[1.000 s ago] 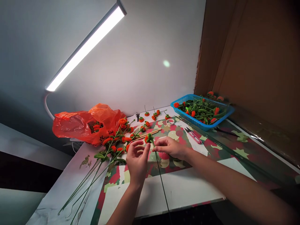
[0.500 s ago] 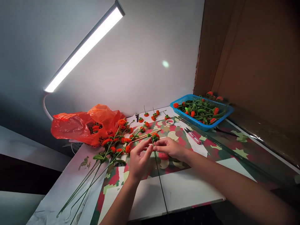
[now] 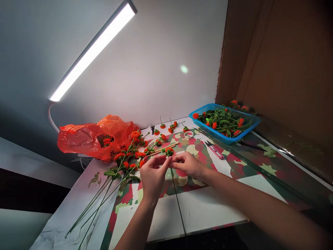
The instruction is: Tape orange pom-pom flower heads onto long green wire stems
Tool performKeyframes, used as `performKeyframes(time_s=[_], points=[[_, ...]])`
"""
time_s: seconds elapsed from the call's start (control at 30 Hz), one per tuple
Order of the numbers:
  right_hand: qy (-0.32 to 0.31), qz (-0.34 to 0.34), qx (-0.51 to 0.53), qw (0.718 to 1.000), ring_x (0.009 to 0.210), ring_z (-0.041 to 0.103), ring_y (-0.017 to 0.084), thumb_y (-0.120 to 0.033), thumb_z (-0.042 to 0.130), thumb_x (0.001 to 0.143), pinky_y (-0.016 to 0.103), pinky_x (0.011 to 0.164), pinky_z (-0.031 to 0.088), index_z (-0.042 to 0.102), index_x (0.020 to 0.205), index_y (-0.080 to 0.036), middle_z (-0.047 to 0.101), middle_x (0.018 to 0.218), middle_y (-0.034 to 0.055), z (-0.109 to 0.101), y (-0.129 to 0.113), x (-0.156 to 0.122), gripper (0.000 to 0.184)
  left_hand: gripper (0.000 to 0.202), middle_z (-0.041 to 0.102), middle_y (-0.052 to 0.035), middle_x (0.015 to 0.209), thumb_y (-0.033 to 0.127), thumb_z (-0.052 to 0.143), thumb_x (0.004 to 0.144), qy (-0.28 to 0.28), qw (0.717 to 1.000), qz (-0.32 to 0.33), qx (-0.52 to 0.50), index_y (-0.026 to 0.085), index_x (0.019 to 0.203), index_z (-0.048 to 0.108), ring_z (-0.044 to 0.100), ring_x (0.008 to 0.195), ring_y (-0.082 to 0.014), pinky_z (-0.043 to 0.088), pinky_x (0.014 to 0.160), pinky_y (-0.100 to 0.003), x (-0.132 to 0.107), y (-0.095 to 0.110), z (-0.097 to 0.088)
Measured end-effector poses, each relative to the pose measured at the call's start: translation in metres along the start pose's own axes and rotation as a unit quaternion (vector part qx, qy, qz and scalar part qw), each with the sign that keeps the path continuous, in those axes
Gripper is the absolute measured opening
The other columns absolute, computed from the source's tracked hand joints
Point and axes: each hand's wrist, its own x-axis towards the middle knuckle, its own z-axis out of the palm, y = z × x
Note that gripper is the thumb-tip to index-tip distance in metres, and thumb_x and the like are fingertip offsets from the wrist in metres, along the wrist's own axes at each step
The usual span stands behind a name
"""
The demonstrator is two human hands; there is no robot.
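My left hand (image 3: 152, 175) and my right hand (image 3: 187, 164) meet above the patterned table mat (image 3: 234, 163). Both pinch the top of a long green wire stem (image 3: 177, 199) just below a small orange pom-pom flower (image 3: 169, 151) with green leaves. The stem runs down toward me past the table's front edge. Left of my hands lies a pile of finished long-stemmed orange flowers (image 3: 125, 161).
An orange plastic bag (image 3: 88, 137) sits at the back left. A blue basket (image 3: 224, 123) of orange flowers and green pieces stands back right. Pink snips (image 3: 214, 150), a tape roll (image 3: 189, 134), wooden sticks (image 3: 162, 148) and loose flower heads (image 3: 170, 128) lie between. A lamp bar (image 3: 93, 50) hangs overhead.
My left fingers have closed in from beside the stem to pinch it at the flower's base. The flower head has turned and shifted slightly right.
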Motion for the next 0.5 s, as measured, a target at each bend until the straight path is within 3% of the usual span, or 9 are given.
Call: performKeyframes(time_s=[0.13,0.23,0.37,0.5], points=[[0.012,0.008,-0.023,1.0,0.06,0.042,0.01,-0.049,0.069,0.064,0.024,0.056,0.032,0.063,0.061,-0.012,0.049,0.06,-0.0014,0.001,-0.001,-0.001,0.038,0.017,0.07,-0.0048,0.067,0.033,0.068,0.067,-0.083,0.996,0.002,0.039,0.016,0.071,0.072,0.064,0.065,-0.0201,0.048,0.062,-0.029,0.005,0.002,-0.003],[0.03,0.042,-0.019,0.998,0.056,0.038,0.008,-0.049,0.07,0.062,0.023,0.051,0.028,0.064,0.062,-0.012,0.048,0.058,-0.0022,0.004,-0.003,-0.003,0.037,0.02,0.07,-0.0047,0.068,0.035,0.065,0.071,-0.109,0.993,-0.003,0.041,0.016,0.072,0.071,0.063,0.066,-0.0191,0.046,0.061,-0.027,0.008,0.002,-0.002],[0.044,0.095,0.032,0.994,0.052,0.037,0.007,-0.048,0.072,0.061,0.022,0.048,0.026,0.066,0.071,-0.013,0.05,0.057,-0.0024,0.004,-0.005,-0.004,0.037,0.024,0.07,-0.0057,0.074,0.037,0.064,0.072,-0.129,0.989,-0.048,-0.056,0.015,0.079,0.071,0.062,0.072,-0.0189,0.046,0.067,-0.028,0.011,-0.003,0.0],[-0.021,0.128,0.1,0.987,0.048,0.035,0.006,-0.047,0.072,0.062,0.022,0.044,0.023,0.063,0.073,-0.013,0.046,0.053,-0.0045,-0.003,-0.003,-0.002,0.036,0.028,0.071,-0.0096,0.083,0.039,0.066,0.07,-0.193,0.953,-0.125,-0.196,0.013,0.08,0.07,0.063,0.08,-0.0215,0.047,0.074,-0.033,0.014,-0.012,0.001]])
